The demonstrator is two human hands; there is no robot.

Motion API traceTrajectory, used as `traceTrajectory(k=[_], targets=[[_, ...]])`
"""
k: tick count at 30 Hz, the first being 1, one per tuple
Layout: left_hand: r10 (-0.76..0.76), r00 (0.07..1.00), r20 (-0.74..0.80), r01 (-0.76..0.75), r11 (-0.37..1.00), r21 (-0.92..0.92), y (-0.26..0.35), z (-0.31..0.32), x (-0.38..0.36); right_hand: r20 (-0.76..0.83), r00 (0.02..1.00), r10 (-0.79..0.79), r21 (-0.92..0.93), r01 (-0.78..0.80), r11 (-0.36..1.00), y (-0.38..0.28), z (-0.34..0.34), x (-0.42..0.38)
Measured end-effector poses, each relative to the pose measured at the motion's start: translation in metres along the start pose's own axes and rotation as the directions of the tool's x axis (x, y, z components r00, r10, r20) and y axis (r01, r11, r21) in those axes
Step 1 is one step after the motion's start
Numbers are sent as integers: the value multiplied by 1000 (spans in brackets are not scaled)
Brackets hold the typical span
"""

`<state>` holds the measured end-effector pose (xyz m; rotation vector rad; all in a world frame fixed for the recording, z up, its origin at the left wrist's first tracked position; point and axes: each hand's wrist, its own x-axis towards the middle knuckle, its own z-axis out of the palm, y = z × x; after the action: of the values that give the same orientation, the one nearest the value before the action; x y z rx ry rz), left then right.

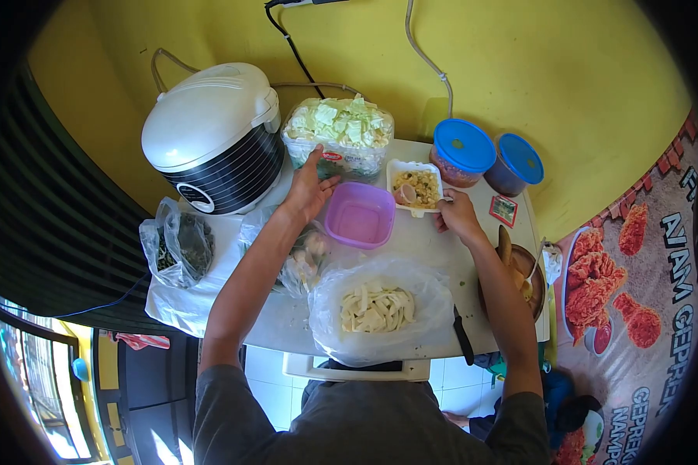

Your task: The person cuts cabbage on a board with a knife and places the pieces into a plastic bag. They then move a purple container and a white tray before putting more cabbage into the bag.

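My left hand (310, 190) is at the front left side of a clear tub of chopped cabbage (340, 132), fingers spread, thumb against its wall. Beside that hand sits an empty purple square bowl (360, 215). My right hand (459, 215) pinches the right edge of a small white tray (416, 188) that holds yellowish food bits and a small pinkish cup. Nearer to me, pale sliced strips (378, 308) lie on an open clear plastic bag (434, 298). A knife (462, 337) with a black handle rests to the right of the bag.
A rice cooker (213, 139) stands at the back left, with plastic bags of greens (186, 244) before it. Two blue-lidded containers (464, 146) are at the back right. A brown round dish (527, 279) lies partly under my right forearm. Another person's hand (456, 419) shows below the table.
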<state>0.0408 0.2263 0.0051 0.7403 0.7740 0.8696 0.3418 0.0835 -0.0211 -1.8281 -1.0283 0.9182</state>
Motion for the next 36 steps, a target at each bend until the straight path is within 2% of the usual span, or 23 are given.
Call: traceTrajectory(k=[4, 5, 7, 10, 13, 14, 16, 19, 20, 23, 24, 25, 26, 28, 29, 32, 34, 36], targets=[[-1, 996, -84, 8, 997, 82, 1, 4, 6, 11, 999, 39, 10, -39, 999, 8, -5, -9], [26, 997, -67, -7, 963, 270, 2, 1, 2, 20, 999, 47, 11, -47, 999, 9, -9, -14], [66, 998, -19, -41, 795, 605, 8, -3, -19, 56, 996, 72, 22, -74, 997, 11, -19, -26], [27, 995, 97, -99, 433, 896, -1, -21, -32, 113, 986, 124, 63, -132, 989, 7, -26, -51], [30, 993, 116, -117, 476, 872, 3, -17, -44, 150, 979, 140, 123, -159, 980, 9, -26, -60], [78, 993, 92, -117, 459, 880, 3, -14, -47, 156, 978, 135, 147, -158, 976, 10, -25, -62], [179, 983, 45, -119, 424, 898, 4, -9, -50, 169, 976, 137, 192, -169, 967, 12, -25, -60], [242, 965, 105, -169, 259, 951, 6, -8, -45, 202, 971, 125, 248, -174, 953, 14, -19, -52], [258, 960, 109, -178, 262, 948, 3, -9, -43, 216, 969, 118, 265, -174, 948, 14, -17, -51], [299, 947, 116, -193, 243, 951, 3, -11, -42, 175, 976, 133, 137, -158, 978, -1, -10, -56], [303, 946, 117, -188, 219, 957, 4, -10, -44, 22, 1000, -3, -59, 4, 998, 0, -8, -54], [303, 946, 117, -182, 196, 964, 4, -10, -47, -98, 981, -167, -272, 135, 953, 5, -5, -51], [351, 926, 140, -188, 104, 977, 3, -10, -50, -177, 921, -346, -483, 225, 846, 8, -2, -50], [432, 877, 209, -190, -87, 978, 2, -9, -53, -113, 893, -435, -422, 354, 835, 0, 0, -47], [469, 850, 238, -223, -88, 971, 1, -7, -57, -85, 875, -477, -387, 412, 825, -5, 2, -47], [546, 769, 333, -333, -102, 937, 5, 4, -78, 114, 735, -668, -428, 643, 635, -30, 24, -62], [566, 718, 406, -423, -108, 900, 6, 13, -96, 94, 720, -688, -497, 632, 594, -20, 35, -60], [551, 722, 419, -443, -98, 891, 4, 22, -119, 73, 707, -704, -518, 630, 579, -10, 40, -50]])
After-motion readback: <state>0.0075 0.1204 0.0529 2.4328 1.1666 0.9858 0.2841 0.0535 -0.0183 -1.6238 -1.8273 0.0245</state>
